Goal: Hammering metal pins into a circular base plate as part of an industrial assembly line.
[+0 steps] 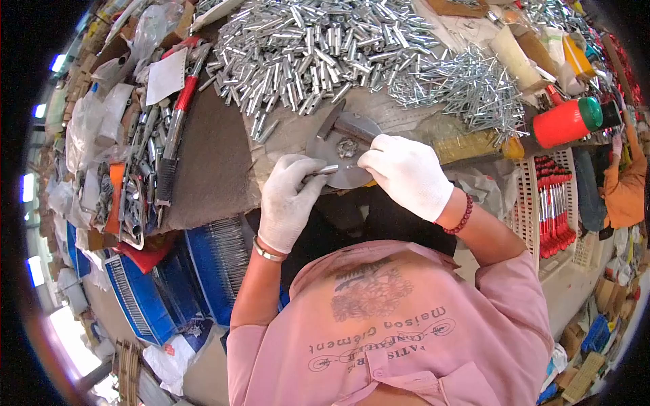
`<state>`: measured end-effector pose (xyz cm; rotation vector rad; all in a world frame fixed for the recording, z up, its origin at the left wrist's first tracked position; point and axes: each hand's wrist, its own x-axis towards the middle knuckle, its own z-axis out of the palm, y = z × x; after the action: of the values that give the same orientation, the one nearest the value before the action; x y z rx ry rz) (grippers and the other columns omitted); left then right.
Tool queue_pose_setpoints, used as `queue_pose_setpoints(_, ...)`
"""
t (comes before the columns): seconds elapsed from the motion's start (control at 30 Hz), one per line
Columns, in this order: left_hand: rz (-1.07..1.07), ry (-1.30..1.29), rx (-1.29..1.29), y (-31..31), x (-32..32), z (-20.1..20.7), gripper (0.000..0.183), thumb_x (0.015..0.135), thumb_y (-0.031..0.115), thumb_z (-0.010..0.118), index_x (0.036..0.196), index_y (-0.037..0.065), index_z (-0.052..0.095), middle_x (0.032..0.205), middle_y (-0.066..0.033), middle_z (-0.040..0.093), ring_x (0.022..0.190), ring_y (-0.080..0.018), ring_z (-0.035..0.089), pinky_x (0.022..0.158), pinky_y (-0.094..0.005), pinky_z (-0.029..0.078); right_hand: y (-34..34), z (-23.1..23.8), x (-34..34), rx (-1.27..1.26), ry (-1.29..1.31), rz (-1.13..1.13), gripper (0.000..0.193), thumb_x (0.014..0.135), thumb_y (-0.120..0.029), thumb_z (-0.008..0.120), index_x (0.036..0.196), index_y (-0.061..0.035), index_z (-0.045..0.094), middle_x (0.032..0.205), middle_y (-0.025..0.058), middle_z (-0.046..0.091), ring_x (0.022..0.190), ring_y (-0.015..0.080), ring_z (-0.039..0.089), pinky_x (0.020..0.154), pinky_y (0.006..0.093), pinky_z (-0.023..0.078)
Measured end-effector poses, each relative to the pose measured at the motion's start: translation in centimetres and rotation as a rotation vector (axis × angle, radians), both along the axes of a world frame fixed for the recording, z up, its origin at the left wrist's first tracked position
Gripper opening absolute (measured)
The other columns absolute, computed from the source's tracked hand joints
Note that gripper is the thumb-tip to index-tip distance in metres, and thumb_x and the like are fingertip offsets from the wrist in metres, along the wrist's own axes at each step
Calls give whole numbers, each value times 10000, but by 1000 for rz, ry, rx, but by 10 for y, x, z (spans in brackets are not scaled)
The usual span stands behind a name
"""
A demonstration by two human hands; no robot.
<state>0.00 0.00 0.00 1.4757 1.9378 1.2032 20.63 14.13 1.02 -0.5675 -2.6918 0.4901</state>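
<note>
My left hand (290, 197), in a white glove, pinches a short shiny metal tube (328, 170) that points to the right. My right hand (408, 174), gloved as well, is closed at the fingertips on a thin metal pin (352, 166). The pin lies in line with the tube's end, a small gap apart. Both hands hover over the near part of a round grey metal plate (353, 179). Behind them a hammer (330, 122) rests across the plate, its handle running toward my right hand. A small silvery lump (347, 147) sits mid-plate.
Heaped metal tubes (305, 54) cover the far bench, with a pile of thin pins (467, 88) to their right. A red bottle with a green cap (567, 123) lies at right. Red-handled tools fill a cream crate (528, 196). Blue bins (215, 260) stand lower left. Another person (624, 179) is far right.
</note>
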Motion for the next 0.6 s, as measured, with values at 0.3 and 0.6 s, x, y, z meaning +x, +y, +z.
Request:
queue_pose_setpoints(0.3, -54, 269, 40, 10, -10, -4, 128, 850, 89, 833, 969, 67, 792, 926, -110, 691, 886, -329, 695, 769, -411, 548, -1, -8, -17, 41, 18, -8, 33, 885, -116, 719, 912, -135, 720, 920, 51, 638, 856, 266, 696, 752, 395, 583)
queue_pose_setpoints(0.6, -110, 314, 116, 13, -12, -5, 132, 840, 76, 825, 967, 73, 790, 910, -109, 686, 880, -328, 690, 775, -422, 543, 4, -7, -18, 2, 28, 5, 36, 891, -119, 715, 921, -132, 730, 924, 52, 629, 881, 269, 698, 752, 397, 583)
